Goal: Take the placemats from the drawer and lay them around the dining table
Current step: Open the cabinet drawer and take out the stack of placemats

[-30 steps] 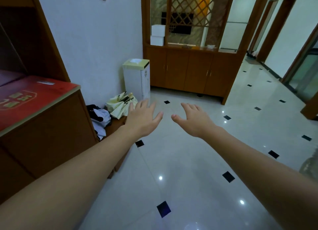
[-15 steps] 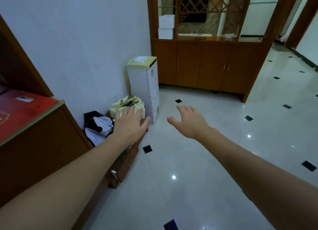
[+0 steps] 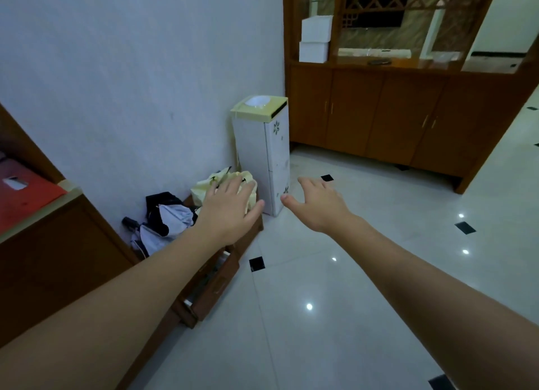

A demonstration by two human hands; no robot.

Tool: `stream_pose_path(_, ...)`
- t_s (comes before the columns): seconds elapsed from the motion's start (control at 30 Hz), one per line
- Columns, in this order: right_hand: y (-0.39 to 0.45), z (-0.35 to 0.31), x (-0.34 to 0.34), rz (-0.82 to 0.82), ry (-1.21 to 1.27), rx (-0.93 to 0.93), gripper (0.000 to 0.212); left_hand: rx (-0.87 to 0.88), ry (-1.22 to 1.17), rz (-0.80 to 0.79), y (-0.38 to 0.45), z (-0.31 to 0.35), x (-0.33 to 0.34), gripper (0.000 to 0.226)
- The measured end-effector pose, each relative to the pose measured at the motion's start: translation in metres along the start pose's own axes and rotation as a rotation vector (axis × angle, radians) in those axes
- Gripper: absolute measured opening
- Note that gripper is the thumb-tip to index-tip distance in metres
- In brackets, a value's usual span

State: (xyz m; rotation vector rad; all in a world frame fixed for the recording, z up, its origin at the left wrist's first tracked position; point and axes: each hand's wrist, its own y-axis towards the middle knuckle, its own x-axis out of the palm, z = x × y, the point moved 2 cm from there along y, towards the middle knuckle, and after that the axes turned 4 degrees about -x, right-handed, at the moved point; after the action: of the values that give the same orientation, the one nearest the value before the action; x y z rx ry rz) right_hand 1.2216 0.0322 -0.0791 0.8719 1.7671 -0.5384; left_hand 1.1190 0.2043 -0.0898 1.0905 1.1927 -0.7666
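Note:
Both my arms stretch forward, palms down, holding nothing. My left hand (image 3: 230, 208) hovers with spread fingers above a low wooden unit whose drawer (image 3: 214, 287) stands pulled open; its contents are mostly hidden by my forearm. My right hand (image 3: 316, 204) floats open over the tiled floor, to the right of the drawer. No placemat and no dining table can be seen.
A wooden cabinet (image 3: 49, 261) with a red top is at the left. Folded umbrellas (image 3: 166, 220) and a pale yellow bag (image 3: 204, 189) lie by the wall. A white water dispenser (image 3: 262, 153) stands behind them, a wooden sideboard (image 3: 393, 118) beyond. Glossy floor (image 3: 335, 302) spreads right.
The view has swung left and down toward the wall and the low drawer unit. Both hands stay open and have drifted closer to the umbrellas and dispenser.

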Motion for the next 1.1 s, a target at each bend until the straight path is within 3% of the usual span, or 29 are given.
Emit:
stream_pose_path(0.3, 0.09, 0.019, 0.007, -0.017, -0.009, -0.007, 0.074, -0.075, -0.048, -0.051, 0.098, -0.02, 0.045, 0.072)
stream_pose_path(0.7, 0.23, 0.048, -0.019, 0.012, -0.087, 0.073, 0.074, 0.013, -0.14, -0.07, 0.256, -0.016, 0.065, 0.06)
stream_pose_path(1.1, 0.374, -0.005, 0.013, -0.046, 0.025, -0.21, 0.074, -0.299, -0.075, -0.038, 0.314, -0.113, 0.076, 0.058)
